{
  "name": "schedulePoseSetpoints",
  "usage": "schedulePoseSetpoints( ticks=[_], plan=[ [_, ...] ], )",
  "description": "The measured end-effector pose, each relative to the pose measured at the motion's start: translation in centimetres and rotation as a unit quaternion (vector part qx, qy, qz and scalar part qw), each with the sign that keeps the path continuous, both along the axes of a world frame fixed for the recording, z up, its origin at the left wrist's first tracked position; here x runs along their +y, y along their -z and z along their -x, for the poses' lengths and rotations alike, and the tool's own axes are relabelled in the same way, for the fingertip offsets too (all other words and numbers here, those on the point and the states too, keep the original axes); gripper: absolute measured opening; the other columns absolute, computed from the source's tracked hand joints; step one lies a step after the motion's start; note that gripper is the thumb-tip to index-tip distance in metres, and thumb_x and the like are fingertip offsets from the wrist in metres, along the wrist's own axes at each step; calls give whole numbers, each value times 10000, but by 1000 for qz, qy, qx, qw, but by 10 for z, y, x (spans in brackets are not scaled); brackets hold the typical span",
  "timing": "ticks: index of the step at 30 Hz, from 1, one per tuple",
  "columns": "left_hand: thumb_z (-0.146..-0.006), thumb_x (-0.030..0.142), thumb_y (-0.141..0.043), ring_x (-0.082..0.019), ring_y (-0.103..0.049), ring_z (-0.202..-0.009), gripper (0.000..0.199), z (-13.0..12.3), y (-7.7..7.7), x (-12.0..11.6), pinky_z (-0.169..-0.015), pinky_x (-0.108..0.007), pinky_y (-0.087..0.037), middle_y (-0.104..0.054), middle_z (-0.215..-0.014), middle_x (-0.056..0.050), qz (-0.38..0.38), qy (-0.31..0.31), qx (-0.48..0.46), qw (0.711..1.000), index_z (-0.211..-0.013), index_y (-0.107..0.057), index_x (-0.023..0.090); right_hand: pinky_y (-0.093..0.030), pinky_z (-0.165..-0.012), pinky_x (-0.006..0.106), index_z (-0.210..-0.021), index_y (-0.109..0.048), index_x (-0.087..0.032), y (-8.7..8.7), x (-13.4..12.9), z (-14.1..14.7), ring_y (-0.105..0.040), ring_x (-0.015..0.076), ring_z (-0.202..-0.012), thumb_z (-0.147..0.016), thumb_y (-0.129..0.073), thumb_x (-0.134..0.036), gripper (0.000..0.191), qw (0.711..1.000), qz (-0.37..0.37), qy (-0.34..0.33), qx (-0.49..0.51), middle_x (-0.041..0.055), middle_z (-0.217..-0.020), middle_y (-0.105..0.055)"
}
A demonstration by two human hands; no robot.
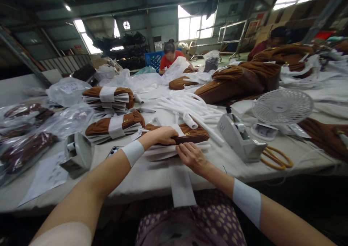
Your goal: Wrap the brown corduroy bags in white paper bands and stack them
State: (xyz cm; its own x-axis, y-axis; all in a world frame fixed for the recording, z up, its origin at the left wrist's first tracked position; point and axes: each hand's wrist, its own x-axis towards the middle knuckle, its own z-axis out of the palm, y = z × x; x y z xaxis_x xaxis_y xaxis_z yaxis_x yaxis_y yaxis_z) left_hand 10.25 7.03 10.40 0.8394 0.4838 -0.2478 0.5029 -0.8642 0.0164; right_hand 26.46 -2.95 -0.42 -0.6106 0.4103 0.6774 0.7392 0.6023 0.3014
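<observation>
1. brown bag (199, 134), one, gold-coloured fitting on its upper face: lying flat on the near side of the bench (130, 188), directly before us; white sheets (157, 153) are projecting beneath it.
2. left grip (164, 134): we are resting it over the bag's near edge, fingers bent, just beside a white band (178, 130); whether it is pinching anything, we cannot tell.
3. right grip (192, 159): we are touching the near edge of the bag and sheets with its bent fingers; whether they are pinching, we cannot tell.
4. paper strip (182, 190), white: hanging below our grips, over the bench's near edge.
5. rolled white tube (190, 121): lying at the bag's far side; many slender white tubes (174, 103) are spreading beyond.
6. banded brown bundles, two: the nearer (133, 120) and the farther (124, 93) are lying to the left.
7. tape dispensers, two: one (78, 157) is standing to the left, another (236, 141) to the right, near yellow-brown rings (276, 159).
8. phone (113, 150): lying near our left forearm.
9. white fan (282, 106): standing to the right, before large brown bags (236, 79).
10. person in a red top (178, 54): we are seeing them across the bench, bending over white material.
</observation>
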Motion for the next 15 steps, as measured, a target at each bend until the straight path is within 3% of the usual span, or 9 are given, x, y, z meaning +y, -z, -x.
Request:
schedulePoseSetpoints(
  ticks=[7, 11, 15],
  plan=[
    [-859, 243, -543, -206, -659, -795, 187, 0, 8, 1, -683, -274, -438, -729, -888, -78, -15, -4, -5, 1000, -907, -708, 171, -435, -686, 353, -991, -664, -82, 33, 20, 2, -509, 214, -781, -941, -448, -46, 224, 996, 79, 19, -36, 100, -833, -599],
    [-835, 184, -548, -218, -661, -816, 165, -2, 12, -2, -722, -289, -458, -723, -896, -90, -25, -1, -7, 1000, -875, -707, 157, -438, -696, 356, -929, -676, -95, 36, 25, 7, -504, 226, -814, -940, -433, -39, 249, 987, 154, 42, -28, 117, -832, -587],
    [-845, 152, -539, -216, -648, -826, 164, -2, 15, -7, -744, -293, -462, -706, -911, -99, -48, 5, -6, 999, -887, -697, 133, -437, -699, 358, -953, -677, -87, 35, 23, 11, -500, 237, -835, -943, -440, -56, 240, 983, 169, 61, -22, 130, -857, -584]
  ],
)
